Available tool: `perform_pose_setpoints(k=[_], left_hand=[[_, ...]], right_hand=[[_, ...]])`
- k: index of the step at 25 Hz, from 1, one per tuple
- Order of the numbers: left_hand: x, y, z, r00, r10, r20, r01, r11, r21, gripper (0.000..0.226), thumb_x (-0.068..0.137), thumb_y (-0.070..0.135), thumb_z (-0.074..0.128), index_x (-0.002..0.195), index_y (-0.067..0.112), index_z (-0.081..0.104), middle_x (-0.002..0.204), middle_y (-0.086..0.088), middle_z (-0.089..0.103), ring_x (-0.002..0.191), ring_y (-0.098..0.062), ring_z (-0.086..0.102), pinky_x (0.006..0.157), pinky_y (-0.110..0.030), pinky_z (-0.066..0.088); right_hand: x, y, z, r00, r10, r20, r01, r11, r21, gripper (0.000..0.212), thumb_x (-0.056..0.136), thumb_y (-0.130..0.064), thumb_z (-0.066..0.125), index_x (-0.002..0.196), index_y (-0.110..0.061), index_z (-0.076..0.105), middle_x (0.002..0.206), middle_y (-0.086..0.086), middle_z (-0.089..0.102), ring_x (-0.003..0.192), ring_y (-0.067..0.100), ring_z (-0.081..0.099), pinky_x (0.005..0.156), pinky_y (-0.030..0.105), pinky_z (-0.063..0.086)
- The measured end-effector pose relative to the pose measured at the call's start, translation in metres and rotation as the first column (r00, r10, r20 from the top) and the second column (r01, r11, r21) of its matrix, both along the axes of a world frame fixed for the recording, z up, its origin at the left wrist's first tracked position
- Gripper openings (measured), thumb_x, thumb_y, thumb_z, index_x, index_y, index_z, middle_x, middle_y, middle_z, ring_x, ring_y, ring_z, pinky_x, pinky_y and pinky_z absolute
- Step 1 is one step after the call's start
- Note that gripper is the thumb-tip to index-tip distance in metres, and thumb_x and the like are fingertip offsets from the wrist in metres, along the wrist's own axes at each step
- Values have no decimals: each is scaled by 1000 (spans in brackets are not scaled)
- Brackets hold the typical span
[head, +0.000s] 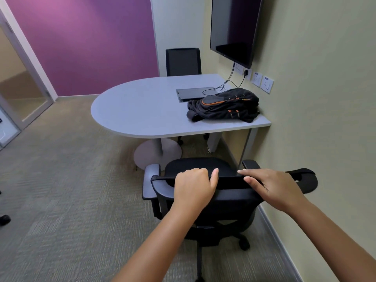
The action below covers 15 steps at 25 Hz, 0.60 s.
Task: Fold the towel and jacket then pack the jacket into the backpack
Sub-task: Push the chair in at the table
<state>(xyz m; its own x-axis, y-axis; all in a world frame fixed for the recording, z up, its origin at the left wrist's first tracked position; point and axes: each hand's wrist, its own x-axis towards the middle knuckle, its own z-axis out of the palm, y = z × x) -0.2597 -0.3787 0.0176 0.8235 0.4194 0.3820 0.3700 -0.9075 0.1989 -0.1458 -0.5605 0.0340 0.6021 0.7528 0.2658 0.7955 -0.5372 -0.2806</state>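
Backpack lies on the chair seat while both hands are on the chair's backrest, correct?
Not quite. The head view shows the backpack lying on the table, near the wall. The left hand and right hand are indeed on the chair backrest.

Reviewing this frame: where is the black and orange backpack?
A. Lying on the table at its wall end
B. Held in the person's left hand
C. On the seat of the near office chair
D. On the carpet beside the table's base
A: the backpack lies flat on the table, next to the wall, while both hands are at the near chair's backrest.
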Motion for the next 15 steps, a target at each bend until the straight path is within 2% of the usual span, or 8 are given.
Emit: perform_pose_setpoints(k=[3, 5, 7, 8, 9, 11, 13, 15], left_hand=[[14, 10, -1, 999, 9, -43, -9, 1000, 13, 57, 92, 50, 21, 48, 16, 38, 42, 4, 32, 41, -19, 40, 42, -27, 10], [27, 21, 0, 997, 25, -69, -23, 999, 24, 56, 96, 48, 24, 53, 15, 39, 46, 3, 35, 47, -20, 42, 44, -29, 15], [38, 33, 4, 996, 40, -85, -39, 999, 13, 54, 97, 47, 28, 56, 14, 44, 49, 2, 40, 51, -21, 46, 45, -29, 21], [44, 38, 7, 995, 43, -89, -43, 999, 9, 55, 96, 47, 29, 58, 13, 48, 51, 1, 45, 53, -22, 49, 46, -29, 24], [49, 44, 8, 995, 43, -94, -43, 999, 3, 55, 96, 47, 29, 60, 13, 52, 53, 0, 50, 55, -22, 53, 48, -29, 28], [58, 56, 10, 993, 46, -110, -49, 999, -21, 56, 96, 48, 30, 64, 12, 58, 57, -2, 56, 58, -22, 56, 50, -29, 31], [65, 69, 12, 990, 57, -128, -61, 998, -23, 56, 95, 49, 31, 62, 12, 57, 56, 0, 54, 58, -21, 55, 47, -28, 27], [70, 81, 14, 987, 72, -142, -76, 997, -19, 54, 95, 49, 31, 60, 14, 53, 53, 1, 49, 58, -20, 53, 46, -27, 24]], right_hand=[[18, 12, 1, 1000, 24, -10, -24, 999, -26, 85, 72, -83, -8, 119, -51, 56, 117, -29, 61, 111, -2, 54, 64, 6, 28], [33, 25, 0, 999, 31, -15, -31, 998, -47, 86, 71, -83, -9, 119, -51, 55, 118, -29, 60, 112, -2, 53, 68, 8, 31], [48, 41, 2, 997, 54, -58, -60, 993, -104, 87, 70, -84, -8, 123, -49, 52, 125, -27, 57, 120, 1, 50, 90, 25, 40], [55, 49, 2, 993, 65, -96, -78, 987, -142, 86, 71, -83, -6, 126, -48, 50, 129, -25, 55, 125, 4, 47, 101, 39, 35], [62, 57, 3, 989, 71, -131, -95, 979, -182, 83, 73, -82, -3, 128, -47, 48, 133, -23, 53, 128, 6, 44, 106, 48, 28], [74, 72, 5, 984, 78, -163, -118, 960, -254, 78, 75, -79, 2, 131, -46, 45, 135, -19, 52, 129, 10, 43, 105, 51, 26], [83, 84, 6, 985, 93, -144, -136, 936, -324, 72, 78, -77, 5, 131, -46, 44, 134, -15, 54, 126, 16, 47, 97, 44, 34], [89, 97, 5, 986, 95, -134, -138, 922, -362, 63, 84, -73, 12, 133, -46, 42, 137, -13, 52, 127, 20, 46, 95, 43, 37]])
